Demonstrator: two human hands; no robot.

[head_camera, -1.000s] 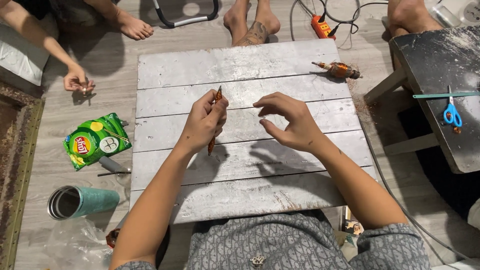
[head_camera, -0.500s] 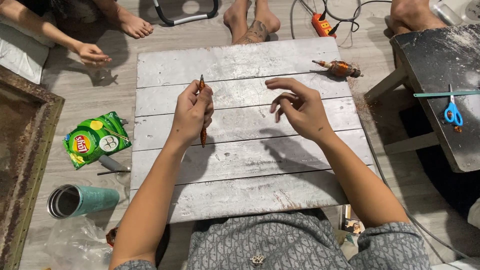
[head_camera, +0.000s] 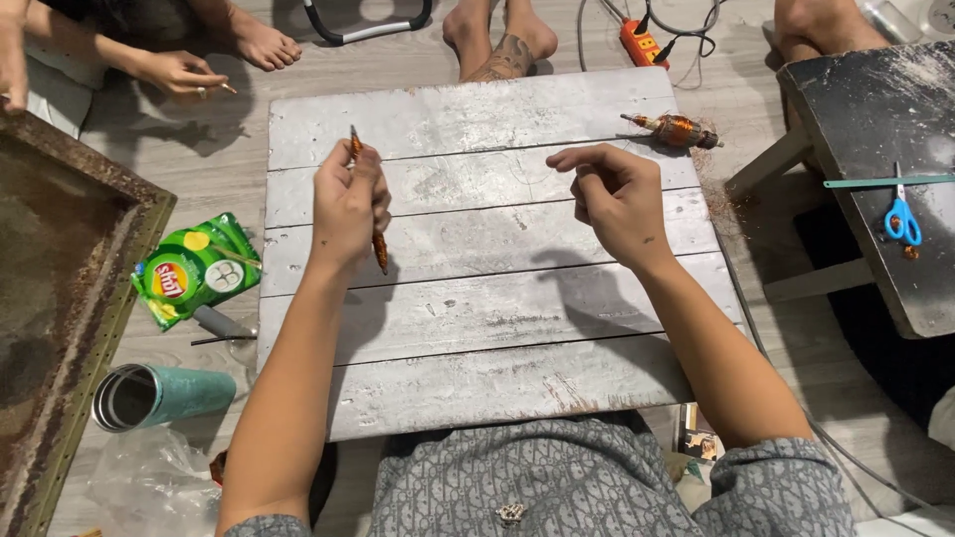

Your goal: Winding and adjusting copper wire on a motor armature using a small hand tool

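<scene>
Head view: left hand (head_camera: 347, 204), clenched on a copper-wound rod (head_camera: 366, 199), has drifted left; right hand (head_camera: 615, 194), fingers curled on nothing visible, pulls apart over the grey board (head_camera: 477, 388).

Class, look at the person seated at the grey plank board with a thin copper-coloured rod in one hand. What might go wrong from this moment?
1. The left hand grips the thin rod upright in a fist; its pointed end might jab the right hand close by.
2. The wound copper part lies near the board edge and might roll off.
3. Bare feet of another person rest just beyond the board.
</scene>
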